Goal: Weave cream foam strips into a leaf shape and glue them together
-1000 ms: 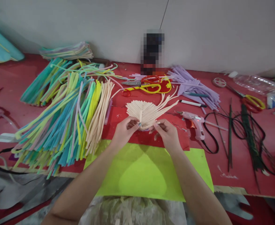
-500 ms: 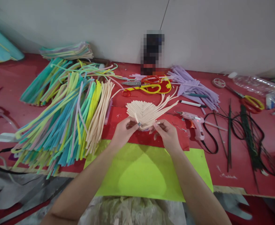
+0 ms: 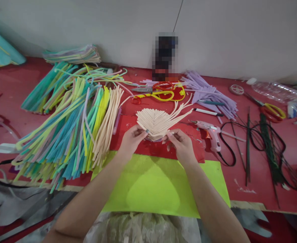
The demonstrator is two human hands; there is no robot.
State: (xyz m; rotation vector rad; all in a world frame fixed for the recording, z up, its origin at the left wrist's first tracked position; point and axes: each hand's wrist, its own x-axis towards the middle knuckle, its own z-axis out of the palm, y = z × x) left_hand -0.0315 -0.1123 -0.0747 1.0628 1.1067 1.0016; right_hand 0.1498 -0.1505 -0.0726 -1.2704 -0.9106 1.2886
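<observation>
A cream leaf shape made of pipe cleaners [image 3: 153, 118] lies on the red mat [image 3: 148, 147], its strips meeting in a V pattern and loose ends fanning out at the upper right. At its lower left edge, my left hand [image 3: 133, 139] pinches a pipe cleaner between thumb and finger. My right hand [image 3: 177, 141] pinches a pipe cleaner at the lower right edge, its other fingers curled beneath. Below both hands is a bright yellow-green sheet [image 3: 153, 185].
Bundles of coloured pipe cleaners [image 3: 72, 135] cover the left side. Behind the leaf lie yellow-handled scissors [image 3: 161, 96] and purple pipe cleaners [image 3: 211, 92]. A pink glue gun [image 3: 211, 133] with a black cord rests at right, near green stems [image 3: 271, 152] and other scissors [image 3: 270, 109].
My left hand has shifted slightly left along the leaf's lower edge, and the short strip end that stood up by its thumb now lies down. My right hand has barely moved.
</observation>
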